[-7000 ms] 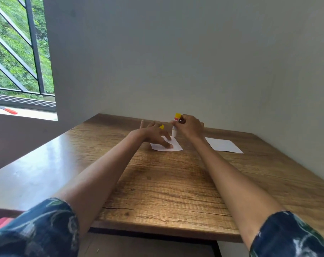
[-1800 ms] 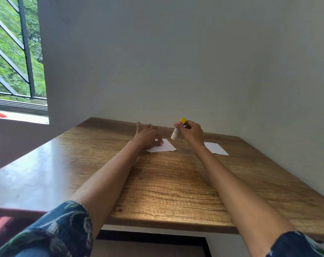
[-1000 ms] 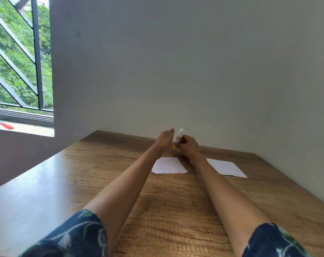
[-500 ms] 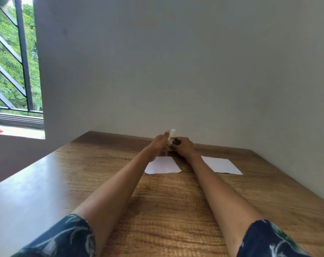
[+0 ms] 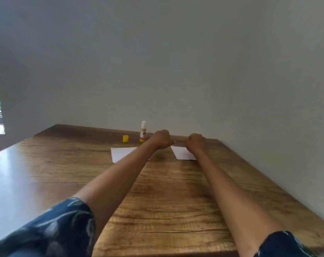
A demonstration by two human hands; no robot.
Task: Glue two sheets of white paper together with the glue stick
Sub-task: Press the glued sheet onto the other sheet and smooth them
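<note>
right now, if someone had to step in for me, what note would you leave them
Left hand: reaching toward the right sheet, fingers curled, whether it grips anything cannot be told.
Right hand: at the far edge of the right sheet, grip also unclear.
Glue stick: upright near the wall, uncapped; its yellow cap stands apart to its left.
Left sheet: flat on the table, partly under the left forearm, apart from the right sheet.
Done: glue stick set down. Whether glue is on the paper cannot be seen.
Left: lay one sheet on the other, press them together, recap the glue stick.
</note>
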